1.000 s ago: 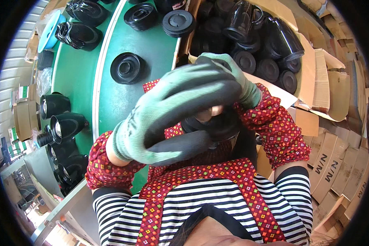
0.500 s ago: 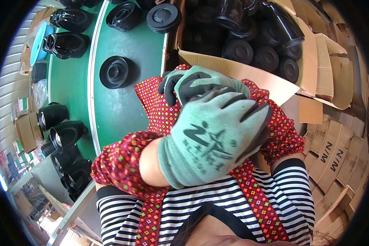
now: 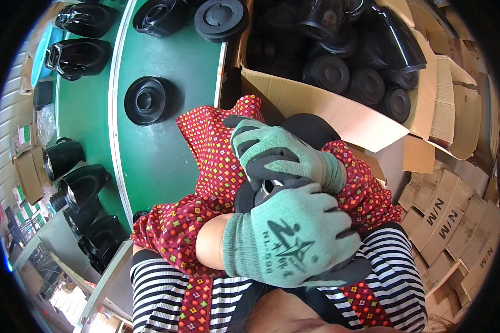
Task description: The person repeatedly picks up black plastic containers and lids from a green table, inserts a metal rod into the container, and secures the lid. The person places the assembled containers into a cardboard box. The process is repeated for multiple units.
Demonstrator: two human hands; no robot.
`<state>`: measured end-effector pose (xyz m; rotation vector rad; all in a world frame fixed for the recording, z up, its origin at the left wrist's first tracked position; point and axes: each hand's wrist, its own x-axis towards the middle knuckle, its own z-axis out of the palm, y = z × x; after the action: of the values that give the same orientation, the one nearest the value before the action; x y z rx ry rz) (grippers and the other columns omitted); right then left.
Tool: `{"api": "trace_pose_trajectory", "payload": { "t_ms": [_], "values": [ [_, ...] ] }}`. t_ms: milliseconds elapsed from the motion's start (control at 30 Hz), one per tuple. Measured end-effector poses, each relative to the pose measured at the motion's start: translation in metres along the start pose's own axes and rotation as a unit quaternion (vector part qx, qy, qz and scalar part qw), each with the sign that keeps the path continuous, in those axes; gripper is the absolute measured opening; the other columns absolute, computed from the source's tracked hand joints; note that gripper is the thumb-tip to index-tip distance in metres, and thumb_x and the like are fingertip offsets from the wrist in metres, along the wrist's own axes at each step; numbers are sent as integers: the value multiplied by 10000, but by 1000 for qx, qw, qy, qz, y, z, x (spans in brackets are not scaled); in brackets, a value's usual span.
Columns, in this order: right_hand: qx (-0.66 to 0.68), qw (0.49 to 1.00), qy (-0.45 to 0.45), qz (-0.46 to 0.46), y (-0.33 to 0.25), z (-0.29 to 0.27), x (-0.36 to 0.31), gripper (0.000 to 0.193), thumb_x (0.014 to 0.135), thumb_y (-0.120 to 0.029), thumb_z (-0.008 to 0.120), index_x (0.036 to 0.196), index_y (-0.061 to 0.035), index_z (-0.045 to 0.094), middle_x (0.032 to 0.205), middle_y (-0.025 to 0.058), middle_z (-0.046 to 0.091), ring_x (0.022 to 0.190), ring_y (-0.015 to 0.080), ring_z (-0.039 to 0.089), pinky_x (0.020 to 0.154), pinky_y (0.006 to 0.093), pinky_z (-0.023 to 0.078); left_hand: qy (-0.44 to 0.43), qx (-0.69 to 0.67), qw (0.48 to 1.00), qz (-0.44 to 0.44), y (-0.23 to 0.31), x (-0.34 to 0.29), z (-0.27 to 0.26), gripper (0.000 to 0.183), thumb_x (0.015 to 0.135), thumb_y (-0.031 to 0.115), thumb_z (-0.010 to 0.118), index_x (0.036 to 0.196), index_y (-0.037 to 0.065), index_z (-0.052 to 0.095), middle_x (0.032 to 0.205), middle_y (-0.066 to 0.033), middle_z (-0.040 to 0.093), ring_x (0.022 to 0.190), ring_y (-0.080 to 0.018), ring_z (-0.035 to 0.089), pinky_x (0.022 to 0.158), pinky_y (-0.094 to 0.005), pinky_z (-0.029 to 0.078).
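Observation:
My left hand [image 3: 291, 236], in a grey-green glove with dark palm and fingertips, lies across my lap with its fingers curled. Above it my right hand [image 3: 280, 155], gloved alike, bends its fingers over the same spot. Between the two sits a black plastic piece [image 3: 247, 197] with a small shiny metal part, largely hidden by the gloves. Beyond my right wrist a smooth black rounded surface [image 3: 314, 129] shows; whether it belongs to the same piece I cannot tell. A red patterned apron [image 3: 208, 147] spreads beneath.
On the green bench [image 3: 161, 194] at left stands a round black part [image 3: 148, 101], with a black disc stack [image 3: 221, 19] farther back. Black glossy jugs [image 3: 80, 58] line its far side. An open carton [image 3: 322, 105] of black parts is ahead right; flattened cartons [image 3: 444, 216] lie at right.
My hands have drawn apart a little, the left toward me. The black piece with its metal part and the rounded black surface have come into sight. The view has shifted slightly.

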<state>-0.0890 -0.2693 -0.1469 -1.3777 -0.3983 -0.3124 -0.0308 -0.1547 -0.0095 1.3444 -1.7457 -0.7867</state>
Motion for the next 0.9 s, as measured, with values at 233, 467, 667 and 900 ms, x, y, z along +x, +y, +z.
{"api": "trace_pose_trajectory", "payload": {
  "t_ms": [233, 467, 667, 900],
  "values": [
    [-154, 988, -32, -4, 0, -16, 12, 343, 933, -210, 676, 1184, 20, 633, 1205, 200, 637, 1117, 431, 597, 1075, 608, 412, 87, -87, 986, 114, -27, -28, -12, 218, 866, 314, 700, 900, 100, 727, 927, -58, 690, 788, -266, 669, 717, -431, 556],
    [-399, 904, -72, 134, -68, -26, 25, 279, 860, -316, 732, 953, -54, 737, 883, 133, 669, 849, 346, 631, 863, 512, 480, 158, -325, 912, 193, -44, -57, -17, 308, 920, 225, 699, 670, 63, 618, 714, -102, 586, 654, -327, 610, 673, -471, 524],
    [-498, 842, -116, 175, -97, -21, 20, 365, 837, -170, 748, 1150, 12, 707, 1157, 207, 668, 1116, 392, 631, 1051, 541, 471, 232, -393, 844, 282, -55, -57, 1, 445, 939, 288, 681, 578, 74, 534, 578, -65, 513, 527, -280, 580, 538, -427, 487],
    [-373, 923, 18, 88, -65, -33, 39, 405, 996, -108, 608, 1395, -55, 658, 1348, 182, 646, 1258, 391, 583, 1118, 476, 438, 368, -288, 881, 69, -43, -65, -42, 257, 964, 126, 618, 741, 0, 643, 716, -99, 630, 710, -302, 635, 714, -382, 520]
  ]
}}
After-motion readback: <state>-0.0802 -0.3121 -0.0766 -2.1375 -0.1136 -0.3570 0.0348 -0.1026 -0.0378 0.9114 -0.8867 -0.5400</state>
